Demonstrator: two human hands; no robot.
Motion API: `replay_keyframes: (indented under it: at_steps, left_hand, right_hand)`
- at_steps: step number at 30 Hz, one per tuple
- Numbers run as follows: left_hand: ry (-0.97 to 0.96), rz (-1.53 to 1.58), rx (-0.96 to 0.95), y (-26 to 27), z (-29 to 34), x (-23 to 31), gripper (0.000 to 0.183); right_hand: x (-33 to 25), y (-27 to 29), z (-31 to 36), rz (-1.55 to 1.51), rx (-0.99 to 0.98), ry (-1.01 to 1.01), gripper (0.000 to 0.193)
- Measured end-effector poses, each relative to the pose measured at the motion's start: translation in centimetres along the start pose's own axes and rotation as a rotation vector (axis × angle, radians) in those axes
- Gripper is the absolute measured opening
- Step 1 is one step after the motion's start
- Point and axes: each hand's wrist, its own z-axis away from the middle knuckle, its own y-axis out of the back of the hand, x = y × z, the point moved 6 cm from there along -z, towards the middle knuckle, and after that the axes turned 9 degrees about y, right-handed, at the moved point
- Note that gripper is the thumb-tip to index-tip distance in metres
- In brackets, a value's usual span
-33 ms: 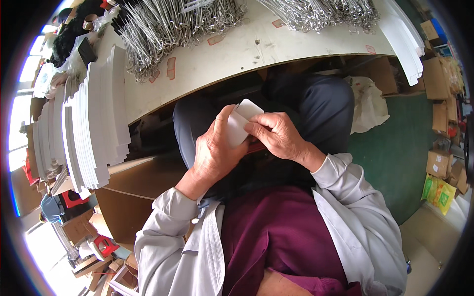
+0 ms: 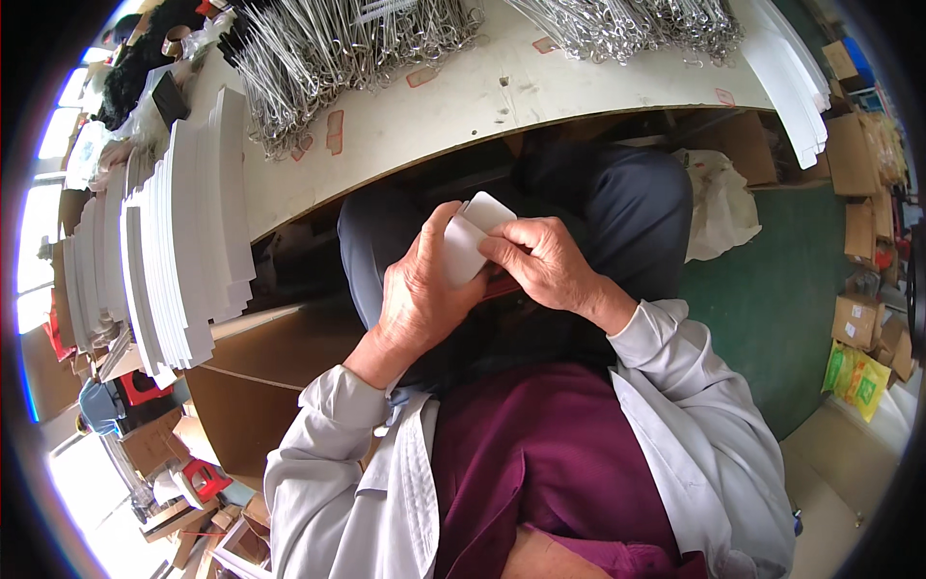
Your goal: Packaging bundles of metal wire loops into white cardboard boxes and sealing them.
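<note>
Over my lap I hold a few small white cards (image 2: 464,251) with rounded corners, the top ones slightly offset from each other. My left hand (image 2: 417,288) is wrapped round their left side and lower end. From the right, my right hand (image 2: 548,266) pinches the edge of the cards between thumb and fingers. How many cards there are cannot be made out. Below the hands, a bit of something red shows, mostly hidden.
Ahead is a pale worktable (image 2: 424,130) with bundles of looped metal wires (image 2: 318,68) and more wires (image 2: 637,34). Stacks of long white strips (image 2: 183,241) stand at left, other white strips (image 2: 796,92) at right. Cardboard boxes (image 2: 854,164) line the right side; a brown carton (image 2: 251,396) sits lower left.
</note>
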Motion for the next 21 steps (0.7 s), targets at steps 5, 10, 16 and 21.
replay_keyframes:
  at_steps: [5,10,16,21]
  left_hand:
    - [0.038,0.062,-0.061,-0.4,0.1,-0.1,0.073]
    - [0.000,-0.019,-0.121,-0.9,0.0,0.0,0.063]
    - [-0.001,0.010,-0.039,-1.4,0.5,-0.7,0.054]
    - [0.092,0.015,-0.035,-1.8,0.8,-0.8,0.052]
  right_hand:
    - [0.3,-0.3,-0.1,0.099,-0.048,-0.005,0.025]
    - [0.1,-0.7,0.5,0.263,-0.176,-0.052,0.024]
    - [-0.5,-0.9,1.3,0.099,0.201,0.053,0.037]
    - [0.7,-1.2,1.9,0.222,0.176,0.013,0.035]
